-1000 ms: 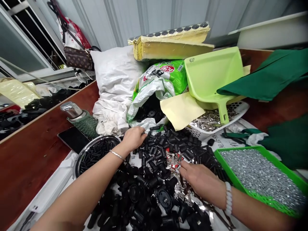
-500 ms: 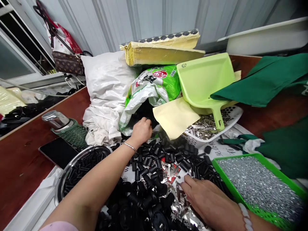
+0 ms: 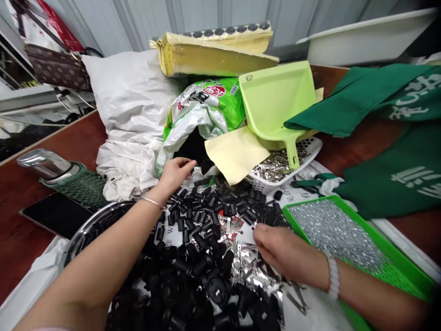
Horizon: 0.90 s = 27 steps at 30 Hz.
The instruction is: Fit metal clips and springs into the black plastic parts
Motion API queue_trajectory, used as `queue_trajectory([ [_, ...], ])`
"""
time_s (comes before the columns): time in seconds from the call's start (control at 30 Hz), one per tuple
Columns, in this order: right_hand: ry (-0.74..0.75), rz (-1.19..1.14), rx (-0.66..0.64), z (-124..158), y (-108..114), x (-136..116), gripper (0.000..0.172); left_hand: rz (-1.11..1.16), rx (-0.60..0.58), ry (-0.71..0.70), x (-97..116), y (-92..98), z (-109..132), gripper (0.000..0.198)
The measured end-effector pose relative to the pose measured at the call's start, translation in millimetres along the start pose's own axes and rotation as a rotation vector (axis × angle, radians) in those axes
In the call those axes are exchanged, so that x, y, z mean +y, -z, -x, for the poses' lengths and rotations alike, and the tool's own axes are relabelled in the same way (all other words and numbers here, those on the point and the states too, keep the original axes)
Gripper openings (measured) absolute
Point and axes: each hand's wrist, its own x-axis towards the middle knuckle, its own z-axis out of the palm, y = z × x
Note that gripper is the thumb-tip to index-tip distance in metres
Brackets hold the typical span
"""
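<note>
My left hand is at the mouth of a green and white printed bag with dark contents. Its fingers are bent together; whatever they may hold is hidden. Below it spreads a pile of small black ridged cylinders. My right hand hovers by the right side of the pile, over flat shiny metal pieces. Thumb and fingers there are pressed together, with a tiny dark bit at the tips that I cannot make out. Larger black round parts lie at the front.
A green tray of small silvery parts stands at right. Behind are a light-green dustpan, a white basket of metal pieces and a yellow sheet. A metal bowl, phone and flask sit left.
The view has shifted, with the scene sliding left and up. My left hand has drawn slightly out from the bag's mouth. My right hand has lifted off the metal pieces, its fingers drawn together.
</note>
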Motion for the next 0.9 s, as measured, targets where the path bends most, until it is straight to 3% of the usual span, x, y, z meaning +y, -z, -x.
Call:
queue_trajectory([
  [0.1,-0.077,-0.223,0.0,5.2,13.6,0.7,0.014,0.243,-0.098,0.076,4.9,14.2,47.5,0.036],
  [0.17,-0.091,-0.347,-0.025,9.4,16.4,-1.6,0.023,0.387,-0.178,0.117,8.6,19.4,85.5,0.034],
  [0.27,-0.081,-0.779,-0.074,16.6,11.8,-11.4,0.037,0.902,-0.324,0.364,13.0,16.8,140.8,0.026],
  [0.33,-0.078,-1.144,-0.083,20.6,5.6,-21.5,0.036,1.099,-0.325,0.469,14.9,9.6,170.7,0.018],
  [0.4,-0.092,-1.327,-0.036,23.7,-0.7,-32.7,0.032,1.226,-0.299,0.558,16.4,1.9,192.9,0.011],
  [0.6,-0.04,-1.176,0.167,30.9,-10.1,-61.9,0.035,1.393,-0.249,0.629,22.1,-4.7,221.7,0.02],
  [0.9,-0.033,-0.941,0.408,32.7,-13.0,-90.0,0.015,1.467,-0.283,0.632,22.1,-4.5,236.1,0.026],
])
